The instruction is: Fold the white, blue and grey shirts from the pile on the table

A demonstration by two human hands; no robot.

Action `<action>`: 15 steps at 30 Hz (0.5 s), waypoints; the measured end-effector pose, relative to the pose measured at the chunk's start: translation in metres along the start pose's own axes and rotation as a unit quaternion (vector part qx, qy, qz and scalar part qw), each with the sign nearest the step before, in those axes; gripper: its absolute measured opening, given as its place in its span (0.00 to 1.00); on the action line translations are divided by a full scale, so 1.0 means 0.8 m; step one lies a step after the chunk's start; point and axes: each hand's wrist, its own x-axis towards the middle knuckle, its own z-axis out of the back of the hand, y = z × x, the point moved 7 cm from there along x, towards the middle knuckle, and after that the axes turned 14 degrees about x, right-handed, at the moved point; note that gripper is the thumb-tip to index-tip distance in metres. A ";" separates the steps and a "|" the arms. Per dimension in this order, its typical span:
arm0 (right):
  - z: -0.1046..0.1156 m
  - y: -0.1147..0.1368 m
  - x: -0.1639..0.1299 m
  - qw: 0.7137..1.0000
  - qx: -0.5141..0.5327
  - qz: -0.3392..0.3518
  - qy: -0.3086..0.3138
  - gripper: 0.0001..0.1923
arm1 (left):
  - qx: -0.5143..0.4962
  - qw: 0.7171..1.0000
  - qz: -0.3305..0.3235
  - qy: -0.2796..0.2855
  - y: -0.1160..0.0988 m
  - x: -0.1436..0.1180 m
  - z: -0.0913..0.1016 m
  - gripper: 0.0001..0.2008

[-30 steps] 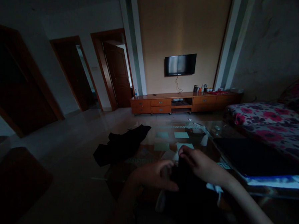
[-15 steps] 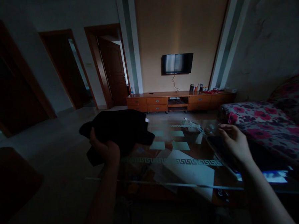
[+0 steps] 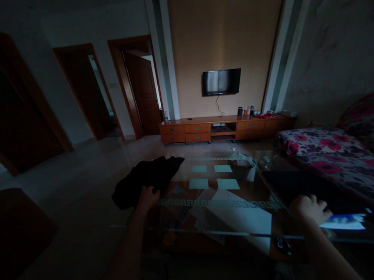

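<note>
A black cloth, seemingly a garment (image 3: 146, 177), lies bunched on the left end of the glass-topped table (image 3: 183, 195). My left hand (image 3: 148, 198) is at its near edge, fingers apart, with no clear grip on the cloth. On the table's right side is a dark folded cloth (image 3: 289, 184). Over its near part hovers my right hand (image 3: 311, 208), fingers bent and spread, nothing visible in them. Beside that hand sits a blue-and-white packet or stack (image 3: 346, 221). Whether the right fingers touch either thing is too dark to tell.
White sheets (image 3: 241, 214) show under the glass. A bag-like clear item (image 3: 238, 156) sits at the table's far edge. The flowered sofa (image 3: 325, 143) stands on the right. Farther off are a low wooden cabinet (image 3: 197, 133) and a wall television (image 3: 221, 81).
The black cloth has come down from my raised left hand and now lies lower on the table. My right hand has moved down and right, toward the blue-and-white packet.
</note>
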 end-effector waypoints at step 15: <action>0.217 0.167 -0.040 0.937 0.259 0.170 -0.161 0.23 | -0.267 0.941 -0.138 -0.157 -0.118 -0.086 0.120 0.12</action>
